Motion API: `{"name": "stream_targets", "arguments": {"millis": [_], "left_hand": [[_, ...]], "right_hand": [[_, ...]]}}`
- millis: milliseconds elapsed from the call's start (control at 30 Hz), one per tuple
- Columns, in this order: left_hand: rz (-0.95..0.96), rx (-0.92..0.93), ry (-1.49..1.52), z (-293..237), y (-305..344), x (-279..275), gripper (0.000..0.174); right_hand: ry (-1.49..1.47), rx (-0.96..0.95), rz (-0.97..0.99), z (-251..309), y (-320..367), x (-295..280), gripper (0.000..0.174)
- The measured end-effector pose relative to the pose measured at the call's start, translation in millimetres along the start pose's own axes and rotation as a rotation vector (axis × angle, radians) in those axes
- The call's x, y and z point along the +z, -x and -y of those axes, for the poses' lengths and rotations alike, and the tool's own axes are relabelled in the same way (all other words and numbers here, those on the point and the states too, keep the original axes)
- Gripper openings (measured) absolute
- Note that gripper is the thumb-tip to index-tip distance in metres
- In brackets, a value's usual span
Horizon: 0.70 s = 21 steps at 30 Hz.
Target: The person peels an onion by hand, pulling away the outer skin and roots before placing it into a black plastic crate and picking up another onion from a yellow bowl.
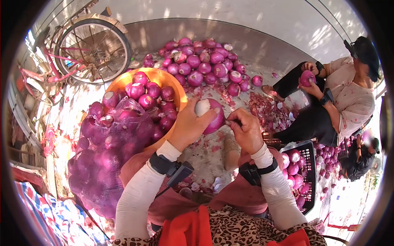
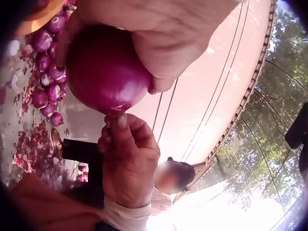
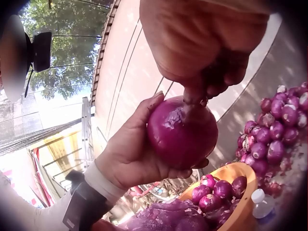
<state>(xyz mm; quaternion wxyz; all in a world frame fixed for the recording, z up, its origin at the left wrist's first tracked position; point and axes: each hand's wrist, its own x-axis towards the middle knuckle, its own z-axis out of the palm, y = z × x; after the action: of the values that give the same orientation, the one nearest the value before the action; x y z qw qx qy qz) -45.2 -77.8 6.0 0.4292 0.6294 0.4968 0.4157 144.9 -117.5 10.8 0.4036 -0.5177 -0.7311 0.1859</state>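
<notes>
**Purple-red round onion [image 1: 214,118]: skin removal at the tip**

1. Position. The onion is held in the air above the person's lap, between both hands and clear of every container.

2. Left hand [image 1: 189,124]. It cups the bulb from the side. The fingers and thumb are wrapped closely round it and carry its full weight. A pale, bare patch shows on the upper end.

3. Right hand [image 1: 247,132]. Its thumb and fingertips are closed in a tight pinch on the dry tip of the same onion. The views do not show whether a blade is also held.

4. Step in hand, as judged: stripping the outer skin, starting from the pinched tip. A clean pull calls for a firm left-hand hold and a pull away from the bulb.

5. Surroundings, near to far:
   - a violet mesh sack of onions [image 1: 108,156] lies beside the left forearm
   - a black plastic crate [image 1: 307,148] stands by the right
   - an orange round plastic basin [image 1: 162,76] stands beyond the sack
   - loose purple skins [image 1: 269,111] litter the ground
   - a heap of onions [image 1: 205,61] lies against the metal wall
   - a seated second person [image 1: 349,96] holds another onion
   - a bicycle wheel [image 1: 92,49] stands far left
</notes>
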Motion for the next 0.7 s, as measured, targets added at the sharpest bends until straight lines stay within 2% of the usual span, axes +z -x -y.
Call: {"name": "stream_targets", "arguments": {"millis": [200, 300, 400, 433, 500, 600, 700], "left_hand": [[-0.052, -0.032, 0.133, 14.8, -3.7, 14.0, 0.047], [0.012, -0.118, 0.409, 14.6, -4.5, 12.9, 0.046], [0.167, -0.367, 0.763, 9.7, -7.9, 3.6, 0.049], [0.171, -0.403, 0.795, 5.7, -7.9, 0.6, 0.050], [0.184, -0.474, 0.859, -3.4, -4.4, -3.4, 0.053], [0.174, -0.478, 0.942, -2.2, -5.7, -4.6, 0.054], [0.245, -0.496, 0.980, -0.5, -4.8, -7.7, 0.053]], "right_hand": [[0.096, -0.146, -0.095, 7.9, 1.0, 9.6, 0.017], [0.125, -0.172, -0.177, 6.9, 2.3, 18.5, 0.018], [0.198, -0.207, -0.225, 13.7, 1.5, 20.8, 0.019], [0.232, -0.222, -0.238, 16.3, 0.5, 20.0, 0.019], [0.107, -0.152, -0.218, 15.2, -0.4, 18.3, 0.019], [-0.052, -0.018, -0.159, 2.6, 0.4, 13.2, 0.018], [-0.209, 0.084, -0.117, -3.7, 2.4, 10.2, 0.016]]}}
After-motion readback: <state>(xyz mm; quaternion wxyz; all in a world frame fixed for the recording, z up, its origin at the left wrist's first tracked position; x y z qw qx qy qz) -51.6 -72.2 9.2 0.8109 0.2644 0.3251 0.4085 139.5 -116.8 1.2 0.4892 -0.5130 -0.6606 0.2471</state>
